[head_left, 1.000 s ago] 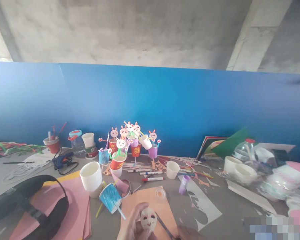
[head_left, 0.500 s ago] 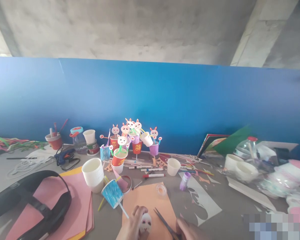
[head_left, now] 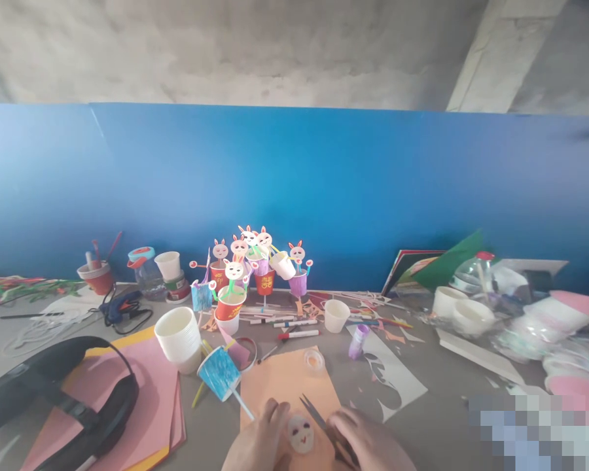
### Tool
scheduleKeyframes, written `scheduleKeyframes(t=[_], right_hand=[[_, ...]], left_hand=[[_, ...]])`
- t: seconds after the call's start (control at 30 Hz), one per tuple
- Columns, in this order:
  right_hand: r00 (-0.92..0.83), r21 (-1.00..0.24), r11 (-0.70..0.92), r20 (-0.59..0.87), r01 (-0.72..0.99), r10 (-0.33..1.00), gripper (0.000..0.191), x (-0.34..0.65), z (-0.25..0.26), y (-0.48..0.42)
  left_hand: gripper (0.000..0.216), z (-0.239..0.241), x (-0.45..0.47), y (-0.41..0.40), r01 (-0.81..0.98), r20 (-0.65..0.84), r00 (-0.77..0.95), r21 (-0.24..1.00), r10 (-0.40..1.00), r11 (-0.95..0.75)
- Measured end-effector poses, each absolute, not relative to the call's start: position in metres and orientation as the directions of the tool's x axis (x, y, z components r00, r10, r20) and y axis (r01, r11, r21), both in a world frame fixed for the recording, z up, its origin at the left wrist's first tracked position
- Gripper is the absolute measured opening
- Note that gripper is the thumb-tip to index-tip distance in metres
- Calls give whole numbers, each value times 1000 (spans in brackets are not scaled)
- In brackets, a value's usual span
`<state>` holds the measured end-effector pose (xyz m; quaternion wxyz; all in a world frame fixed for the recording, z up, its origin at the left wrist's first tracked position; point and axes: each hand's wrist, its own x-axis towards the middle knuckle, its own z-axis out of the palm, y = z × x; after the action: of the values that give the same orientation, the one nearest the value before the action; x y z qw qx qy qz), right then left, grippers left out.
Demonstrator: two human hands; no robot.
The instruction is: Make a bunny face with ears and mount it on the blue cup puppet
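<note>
My left hand (head_left: 258, 441) pinches a small round paper face (head_left: 301, 433) with red eyes and a mouth drawn on it, at the bottom middle. It lies over an orange paper sheet (head_left: 287, 379). My right hand (head_left: 368, 441) grips a pair of scissors (head_left: 317, 415), whose blades point up and left just beside the paper face. A blue-coloured paper cup (head_left: 219, 373) with a straw lies tilted left of my left hand.
A stack of white cups (head_left: 179, 335), pink sheets (head_left: 142, 399) and a black headset (head_left: 53, 386) are at the left. Several bunny cup figures (head_left: 248, 271), markers, a tape roll (head_left: 314, 359), a purple glue stick (head_left: 356, 341) and scraps crowd the middle. Bottles and bowls fill the right.
The paper face has come down from upright in my left fingers to lie flat over the orange sheet. My right hand with the scissors has moved left, close to it. The view has tilted slightly.
</note>
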<state>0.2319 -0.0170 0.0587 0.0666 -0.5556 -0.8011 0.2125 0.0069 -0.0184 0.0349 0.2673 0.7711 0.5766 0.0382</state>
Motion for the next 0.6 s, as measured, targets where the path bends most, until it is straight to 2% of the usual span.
scheduleKeyframes(t=[0.13,0.23,0.33,0.6], right_hand=[[-396,-427,319,-105,846,912,30,215,59,-14],[-365,-402,300,-96,865,926,21,207,56,-12],[-352,-374,293,-97,880,931,23,204,50,-10],[-339,-445,270,-82,854,937,27,208,46,-8]], left_hand=[[59,42,11,-15,901,-322,329,389,888,-193],[52,49,15,-15,898,-325,330,396,886,-189],[52,58,21,-14,899,-348,322,405,880,-169],[36,62,28,-8,915,-335,324,348,885,-204]])
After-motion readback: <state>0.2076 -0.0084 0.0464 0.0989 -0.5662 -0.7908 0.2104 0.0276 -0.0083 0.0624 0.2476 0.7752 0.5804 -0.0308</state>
